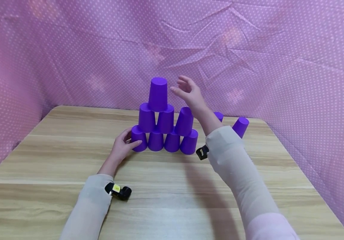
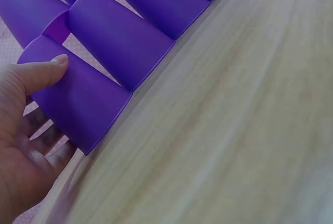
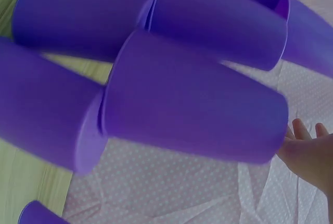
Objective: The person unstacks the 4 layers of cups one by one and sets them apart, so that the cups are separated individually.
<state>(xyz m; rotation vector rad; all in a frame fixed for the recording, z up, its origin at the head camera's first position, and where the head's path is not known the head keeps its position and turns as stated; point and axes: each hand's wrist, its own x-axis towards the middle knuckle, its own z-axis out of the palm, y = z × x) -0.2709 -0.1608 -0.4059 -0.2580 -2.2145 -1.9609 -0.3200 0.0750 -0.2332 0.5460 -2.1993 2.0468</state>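
Purple cups stand upside down in a stepped stack, with several in the bottom row, three in the middle row and one top cup [image 1: 158, 95] over the two left middle cups. My left hand [image 1: 122, 146] holds the leftmost bottom cup [image 2: 83, 104], thumb across its front and fingers around the far side. To the right of the top cup, my right hand [image 1: 190, 95] is raised with loosely bent fingers, apart from it and holding nothing. The right middle cup [image 1: 184, 121] is near my right wrist; in the right wrist view it [image 3: 195, 99] partly hides that hand.
Behind my right forearm are two more purple cups, one partly hidden [image 1: 218, 115] and one tilted [image 1: 241, 126]. The wooden table [image 1: 154, 193] carries everything. A pink dotted cloth [image 1: 115, 50] hangs close behind its back edge and along the sides.
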